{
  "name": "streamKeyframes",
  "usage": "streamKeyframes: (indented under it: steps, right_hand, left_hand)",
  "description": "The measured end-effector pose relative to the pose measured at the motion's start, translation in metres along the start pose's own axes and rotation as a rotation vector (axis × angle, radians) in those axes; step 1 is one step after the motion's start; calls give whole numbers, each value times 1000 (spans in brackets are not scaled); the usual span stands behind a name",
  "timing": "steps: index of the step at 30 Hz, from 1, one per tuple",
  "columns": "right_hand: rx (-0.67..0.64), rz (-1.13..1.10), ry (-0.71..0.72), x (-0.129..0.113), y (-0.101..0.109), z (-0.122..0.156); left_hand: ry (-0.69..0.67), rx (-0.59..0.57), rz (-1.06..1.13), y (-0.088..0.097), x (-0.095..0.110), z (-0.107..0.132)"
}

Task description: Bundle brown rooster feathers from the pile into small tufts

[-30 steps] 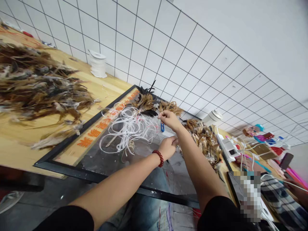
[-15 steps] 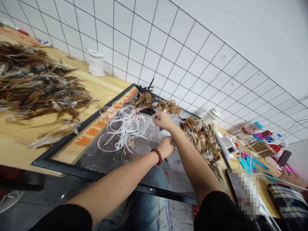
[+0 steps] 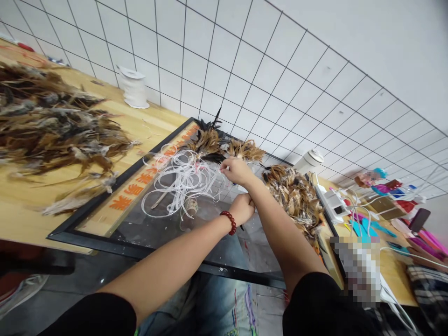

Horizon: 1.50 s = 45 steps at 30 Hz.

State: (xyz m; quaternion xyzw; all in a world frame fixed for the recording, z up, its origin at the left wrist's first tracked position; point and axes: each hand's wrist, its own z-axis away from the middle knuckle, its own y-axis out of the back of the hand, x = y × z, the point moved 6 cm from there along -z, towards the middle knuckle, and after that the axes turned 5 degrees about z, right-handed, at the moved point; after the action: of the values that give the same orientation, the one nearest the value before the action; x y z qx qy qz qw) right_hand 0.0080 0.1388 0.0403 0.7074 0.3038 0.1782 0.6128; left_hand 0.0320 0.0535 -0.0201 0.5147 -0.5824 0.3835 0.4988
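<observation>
My left hand [image 3: 242, 209], with a dark red bead bracelet at its wrist, is closed over the glass panel. A small dark tip shows beneath its fingers, but what they hold is hidden. Just beyond it, my right hand [image 3: 236, 171] is closed in a pinch, and I cannot make out anything in it. Loops of thin white cord [image 3: 187, 179] lie tangled to the left of both hands. Past the right hand are a bunch of brown feathers [image 3: 246, 150] and another bunch with dark tips [image 3: 206, 142]. To the right lies a larger feather heap [image 3: 292, 196].
The glass panel has a black frame [image 3: 119, 247]. A big pile of loose feathers [image 3: 52, 126] covers the left tabletop. A white spool [image 3: 135, 88] stands near the gridded wall. At right are a white tumbler [image 3: 310, 161], a power strip [image 3: 331, 203] with cables and another person's plaid sleeve [image 3: 429, 289].
My view has shifted slightly. Both hands stay closed in nearly the same place, the right one still pinching beyond the left. The other person's plaid sleeve at the right edge has moved outward.
</observation>
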Motion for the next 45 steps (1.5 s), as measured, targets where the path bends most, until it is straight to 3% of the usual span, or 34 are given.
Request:
streamKeyframes:
  steps: [4, 6, 10, 13, 16, 19, 21, 23, 25, 28, 31, 34, 38, 41, 45]
  right_hand:
    - [222, -616, -277, 29, 19, 19]
    - [243, -856, -377, 38, 18, 30]
    - [214, -1060, -453, 43, 12, 39]
    - [154, -1022, -438, 42, 15, 37]
    - [120, -671, -381, 42, 27, 37]
    - [204, -275, -322, 43, 48, 41]
    - [176, -200, -199, 36, 53, 41]
    - [100, -300, -87, 29, 51, 40]
    - [96, -506, -105, 30, 50, 40]
    - [239, -885, -301, 47, 50, 53]
    - [435, -1161, -434, 61, 46, 83]
    - [646, -1233, -491, 68, 38, 119]
    - [786, -1191, -512, 66, 20, 149]
    - [821, -1141, -521, 63, 9, 157]
    - [867, -1186, -520, 65, 0, 161]
  left_hand:
    - [-43, -78, -98, -3, 6, 1]
    - [-44, -83, -136, -4, 5, 1]
    - [-44, -83, -155, -4, 3, -1]
    - [-42, -83, -162, -4, 2, -2]
    - [-41, -81, -165, -3, 2, -2]
    - [-43, -78, -175, -2, 2, -2]
    - [-44, -77, -178, -2, 3, -1]
    - [-45, -78, -174, -2, 3, -1]
    - [-45, -72, -159, -1, 2, -1]
    - [-24, -9, -87, 4, -1, -3]
    - [29, 99, 112, 13, -5, -7]
    - [145, 156, 487, 19, -7, -9]
    - [301, -86, 839, 5, 2, -5]
    - [370, -169, 858, -1, 2, 0]
    - [347, -93, 800, 4, -4, -3]
